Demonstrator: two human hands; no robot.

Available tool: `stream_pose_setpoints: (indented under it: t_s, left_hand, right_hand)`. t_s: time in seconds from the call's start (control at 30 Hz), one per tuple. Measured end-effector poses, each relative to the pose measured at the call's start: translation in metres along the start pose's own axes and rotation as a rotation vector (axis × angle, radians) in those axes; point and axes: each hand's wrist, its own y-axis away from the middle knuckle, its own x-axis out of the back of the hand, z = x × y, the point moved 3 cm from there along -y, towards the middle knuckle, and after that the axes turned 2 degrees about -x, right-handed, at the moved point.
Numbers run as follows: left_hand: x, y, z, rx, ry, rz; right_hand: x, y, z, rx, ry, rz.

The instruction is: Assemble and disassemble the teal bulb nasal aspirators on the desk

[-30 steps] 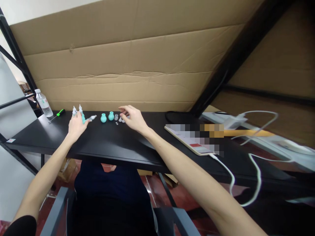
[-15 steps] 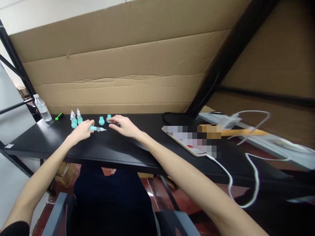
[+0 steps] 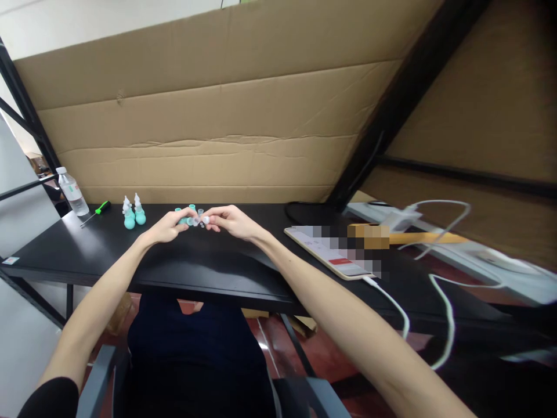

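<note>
My left hand (image 3: 169, 227) is closed on a small teal squeeze bulb (image 3: 190, 221), its open end toward the right; fingers hide most of it. Close against it, my right hand (image 3: 230, 222) pinches a small clear-white nozzle piece (image 3: 206, 220). The two pieces almost meet; I cannot tell whether they touch. Behind the fingers rise the rims of two teal bulbs (image 3: 192, 206), partly covered. A small clear plastic part (image 3: 201, 212) shows beside them. Left of my hands, two teal bulbs with clear pointed tips (image 3: 129, 216) stand upright together.
A green-and-black screwdriver (image 3: 102, 207) and a water bottle (image 3: 73, 193) are at the black table's (image 3: 217, 261) left back. A phone (image 3: 331, 253) with a white cable (image 3: 394, 305) lies to the right. Cardboard (image 3: 209, 122) walls the back.
My left hand has moved right, away from the standing tipped bulbs, to meet my right hand. My right hand has closed on a small clear-white piece. The view has shifted slightly.
</note>
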Motion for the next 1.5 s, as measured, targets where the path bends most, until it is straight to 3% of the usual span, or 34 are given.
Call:
stream_pose_setpoints:
  t_s: [0.27, 0.37, 0.53, 0.77, 0.97, 1.07, 1.3, 1.5]
  left_hand:
    - [-0.002, 0.011, 0.006, 0.04, 0.254, 0.071]
    - [-0.009, 0.008, 0.011, 0.045, 0.248, 0.132]
    - [-0.028, -0.001, 0.01, 0.165, 0.184, 0.257]
    - [-0.032, -0.006, 0.0, 0.114, 0.397, 0.198]
    - [-0.034, -0.002, -0.002, 0.145, 0.589, 0.088]
    - [-0.034, 0.001, -0.001, 0.141, 0.497, 0.119]
    - [-0.036, 0.002, -0.001, 0.182, 0.002, 0.235]
    - [-0.041, -0.003, -0.004, 0.274, -0.065, 0.318]
  right_hand:
    - [0.001, 0.001, -0.007, -0.057, -0.125, -0.048]
    - [0.004, 0.001, -0.006, -0.068, -0.1, -0.001]
    - [-0.003, -0.001, -0.005, -0.066, -0.033, 0.044]
    - [-0.012, -0.001, -0.008, -0.05, -0.081, 0.074]
    - [-0.014, 0.0, -0.006, -0.062, -0.088, -0.014]
    - [-0.013, 0.0, -0.007, -0.046, -0.003, -0.03]
    - [-0.012, 0.001, -0.011, -0.009, 0.225, -0.027]
    - [-0.016, 0.0, -0.005, -0.026, 0.257, 0.096]
